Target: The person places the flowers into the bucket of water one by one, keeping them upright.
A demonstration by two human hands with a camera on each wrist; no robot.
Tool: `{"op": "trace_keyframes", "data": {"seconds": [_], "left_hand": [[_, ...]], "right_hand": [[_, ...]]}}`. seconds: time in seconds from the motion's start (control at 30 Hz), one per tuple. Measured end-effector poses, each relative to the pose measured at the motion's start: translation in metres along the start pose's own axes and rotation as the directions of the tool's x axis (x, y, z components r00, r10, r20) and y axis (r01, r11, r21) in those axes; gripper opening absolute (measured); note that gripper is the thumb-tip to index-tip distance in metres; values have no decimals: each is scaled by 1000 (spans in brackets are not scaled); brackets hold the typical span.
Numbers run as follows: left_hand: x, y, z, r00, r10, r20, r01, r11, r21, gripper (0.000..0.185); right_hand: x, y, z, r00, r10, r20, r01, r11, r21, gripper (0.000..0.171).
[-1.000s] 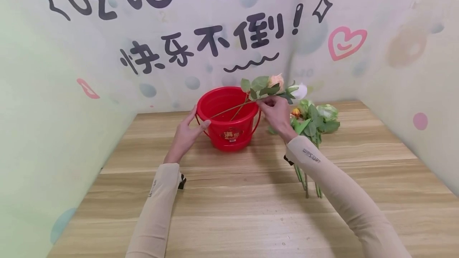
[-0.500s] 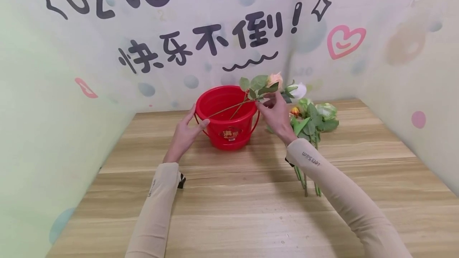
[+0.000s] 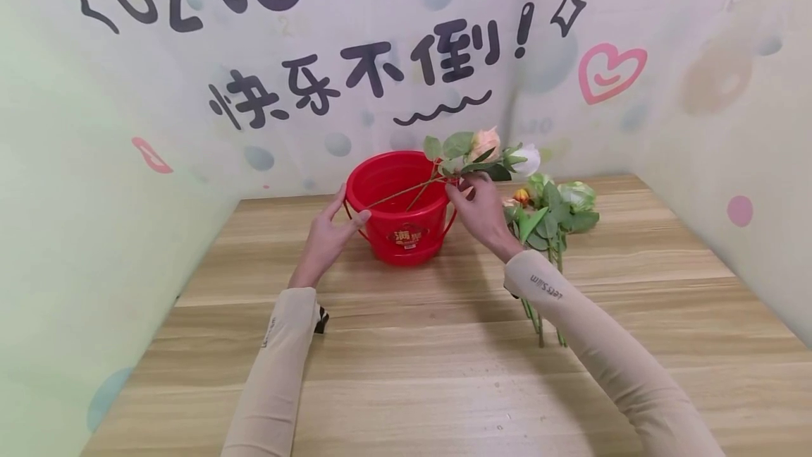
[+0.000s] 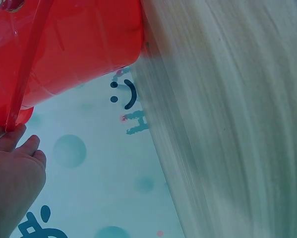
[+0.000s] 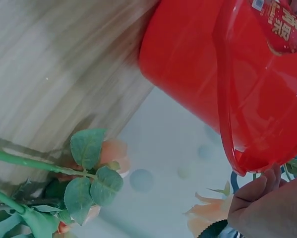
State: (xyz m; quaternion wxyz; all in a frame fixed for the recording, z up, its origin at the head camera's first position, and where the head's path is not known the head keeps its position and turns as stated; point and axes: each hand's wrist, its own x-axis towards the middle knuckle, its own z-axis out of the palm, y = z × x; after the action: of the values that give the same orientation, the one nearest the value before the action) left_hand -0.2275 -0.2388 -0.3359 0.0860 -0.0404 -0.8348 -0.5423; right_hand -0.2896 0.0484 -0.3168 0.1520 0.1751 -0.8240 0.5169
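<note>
A red plastic bucket [image 3: 400, 210] stands on the wooden table near the back wall. My left hand [image 3: 345, 216] rests flat against the bucket's left side, fingers straight, close to the red handle [image 4: 27, 64]. Over the bucket's right rim my right hand [image 3: 458, 189] pinches the stems of two artificial roses. The peach rose [image 3: 487, 141] and the white rose [image 3: 528, 159] stick out to the right of the hand, and their stems [image 3: 406, 192] slant down into the bucket. In the right wrist view the bucket [image 5: 198, 74] fills the top right and my right hand's fingertips [image 5: 260, 191] curl below it.
A bunch of further artificial flowers [image 3: 552, 214] lies on the table right of the bucket, stems toward me; its leaves [image 5: 89, 168] show in the right wrist view. Printed walls enclose the table at the back and both sides. Bare wood table [image 3: 412, 372] lies in front.
My right hand has slid left along the stems toward the bucket's rim, so both rose heads now show beyond it. The left hand and bucket have stayed put.
</note>
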Motion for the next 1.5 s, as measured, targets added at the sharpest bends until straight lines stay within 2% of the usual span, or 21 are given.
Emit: {"op": "trace_keyframes", "data": {"seconds": [0.2,0.4,0.5,0.6,0.73,0.83,1.03,1.3,1.5], "left_hand": [[0,-1,1,1000,-2,-1,2,1000,-4,83],[1,-3,1,1000,-25,1,25,1000,2,84],[2,-1,0,999,-39,4,39,999,-2,83],[0,7,-1,999,-46,10,46,999,-11,81],[-10,29,-3,998,-55,23,55,998,-6,80],[-16,41,-4,998,-54,32,54,999,-5,81],[-21,47,-4,998,-53,35,53,998,-17,80],[-18,47,-4,998,-64,29,64,998,-13,79],[-19,49,-4,997,-64,32,64,998,-10,79]], "right_hand": [[-7,4,5,999,21,-31,-19,998,55,36],[-15,7,8,992,38,-121,-23,992,126,33],[-18,8,9,990,33,-140,-13,990,142,32],[-19,10,10,991,22,-132,-3,990,140,34],[-19,11,11,993,10,-117,5,992,129,36],[-19,12,12,993,10,-117,4,993,115,38],[-17,11,13,993,23,-115,-12,996,93,43],[-11,10,14,994,0,-105,8,997,79,50],[-7,11,15,991,-50,-126,59,996,67,51]]}}
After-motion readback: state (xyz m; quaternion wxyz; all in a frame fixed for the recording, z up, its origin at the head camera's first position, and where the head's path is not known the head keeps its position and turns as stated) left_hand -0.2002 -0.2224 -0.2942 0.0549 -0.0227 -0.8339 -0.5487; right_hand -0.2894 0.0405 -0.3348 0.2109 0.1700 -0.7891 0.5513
